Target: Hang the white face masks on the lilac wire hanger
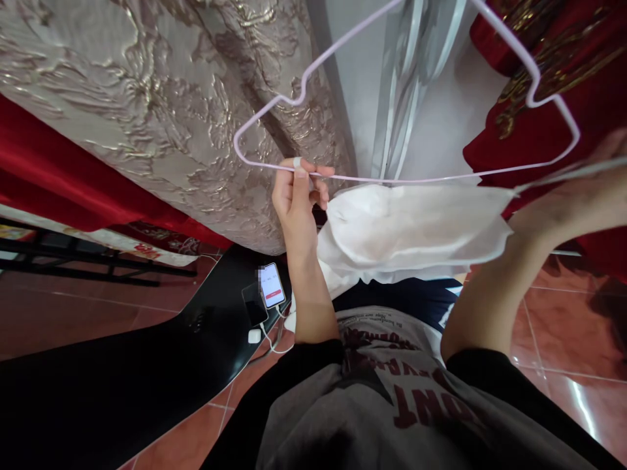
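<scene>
A pale pink hanger point(435, 177) hangs upright in front of me, its lower bar running across the view. My left hand point(300, 189) pinches that bar near its left end, thumb in front; a white band is round one finger. White thin cloth point(411, 225) lies just below the bar, spread between my forearms. From its right corner a thin white strap stretches to the right edge. My right hand point(607, 156) is at that edge, blurred and partly cut off beside the strap; its fingers cannot be made out.
Embossed beige curtain fabric point(186, 117) fills the upper left, with red cloth point(98, 176) below it. A black bench point(122, 365) at the left bears a lit phone point(272, 285), a dark phone point(254, 304) and a white charger point(254, 336). Gold-patterned red cloth point(553, 124) hangs at right.
</scene>
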Demonstrator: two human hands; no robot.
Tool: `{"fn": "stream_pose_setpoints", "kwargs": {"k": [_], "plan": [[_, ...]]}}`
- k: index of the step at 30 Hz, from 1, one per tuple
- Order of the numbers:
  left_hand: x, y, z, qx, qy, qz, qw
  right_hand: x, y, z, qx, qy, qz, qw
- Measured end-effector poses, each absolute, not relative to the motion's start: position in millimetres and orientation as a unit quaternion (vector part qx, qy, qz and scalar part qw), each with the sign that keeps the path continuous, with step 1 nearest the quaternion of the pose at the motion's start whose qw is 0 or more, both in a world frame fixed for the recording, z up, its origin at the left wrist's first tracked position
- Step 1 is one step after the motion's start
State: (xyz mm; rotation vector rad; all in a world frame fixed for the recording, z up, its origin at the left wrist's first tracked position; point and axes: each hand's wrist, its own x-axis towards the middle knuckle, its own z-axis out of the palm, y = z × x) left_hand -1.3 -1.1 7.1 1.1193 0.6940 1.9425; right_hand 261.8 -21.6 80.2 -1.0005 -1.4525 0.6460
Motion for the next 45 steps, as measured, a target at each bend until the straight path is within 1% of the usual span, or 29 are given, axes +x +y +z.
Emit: {"fn": "stream_pose_setpoints", "kwargs": {"k": [4, 8, 11, 13, 18, 20, 21, 23, 25, 26, 28, 31, 33, 34, 36, 38, 40, 41, 43, 44, 45], "plan": [[5.8, -0.6, 4.0, 0.435, 0.272, 0.759, 0.402, 246.6, -35.4, 68.3, -0.43, -0.663, 0.25, 0.559], [9.8, -2.3, 4.8, 0.438, 0.282, 0.757, 0.395, 239.8, -32.3, 50.7, -0.426, -0.699, 0.158, 0.552], [1.6, -4.0, 5.6, 0.446, 0.327, 0.748, 0.367, 238.7, -24.0, 38.5, -0.437, -0.734, 0.12, 0.506], [-10.9, -4.1, 3.9, 0.443, 0.347, 0.758, 0.33, 239.6, -21.2, 33.1, -0.451, -0.736, 0.112, 0.492], [-54.6, 0.7, -0.8, 0.417, 0.362, 0.821, 0.144, 245.1, -24.0, 29.0, -0.455, -0.721, 0.11, 0.511], [-66.2, 4.0, 5.1, 0.436, 0.346, 0.823, 0.116, 245.7, -25.0, 28.6, -0.453, -0.724, 0.105, 0.509], [-69.3, 5.8, 10.8, 0.451, 0.333, 0.819, 0.126, 245.4, -25.3, 28.2, -0.45, -0.727, 0.101, 0.509], [-70.9, 9.4, 27.6, 0.484, 0.318, 0.794, 0.185, 243.6, -26.3, 27.0, -0.443, -0.73, 0.09, 0.512], [-68.8, 13.7, 49.5, 0.524, 0.332, 0.74, 0.261, 241.1, -27.9, 25.6, -0.443, -0.728, 0.076, 0.517], [-67.4, 16.2, 61.4, 0.546, 0.344, 0.712, 0.279, 239.9, -28.8, 25.0, -0.447, -0.725, 0.069, 0.52], [-64.3, 21.8, 84.8, 0.602, 0.367, 0.654, 0.272, 238.1, -30.1, 24.1, -0.457, -0.721, 0.062, 0.518], [-58.8, 29.2, 112.4, 0.7, 0.382, 0.559, 0.229, 237.1, -30.1, 22.8, -0.456, -0.725, 0.069, 0.512], [-54.7, 31.5, 120.6, 0.734, 0.393, 0.507, 0.223, 238.0, -29.0, 21.5, -0.452, -0.729, 0.074, 0.509], [-52.7, 31.7, 120.3, 0.729, 0.402, 0.503, 0.231, 238.8, -28.3, 20.7, -0.452, -0.729, 0.075, 0.508], [-48.9, 31.0, 110.1, 0.675, 0.418, 0.552, 0.255, 240.8, -27.3, 19.1, -0.458, -0.728, 0.076, 0.505], [-43.4, 30.0, 88.3, 0.576, 0.405, 0.656, 0.271, 242.0, -27.0, 18.1, -0.46, -0.727, 0.078, 0.503], [-33.1, 29.1, 60.0, 0.453, 0.362, 0.766, 0.278, 240.8, -27.6, 18.2, -0.459, -0.73, 0.079, 0.5], [-25.7, 28.4, 45.8, 0.383, 0.353, 0.797, 0.305, 238.9, -28.2, 18.5, -0.458, -0.731, 0.078, 0.5], [-7.8, 25.5, 21.5, 0.348, 0.347, 0.806, 0.331, 233.7, -29.8, 19.1, -0.453, -0.735, 0.076, 0.498], [1.4, 23.4, 12.7, 0.349, 0.331, 0.796, 0.368, 231.2, -30.3, 18.9, -0.447, -0.738, 0.076, 0.5], [9.6, 21.2, 6.3, 0.362, 0.312, 0.794, 0.376, 229.7, -30.2, 18.2, -0.438, -0.734, 0.075, 0.513]]}}
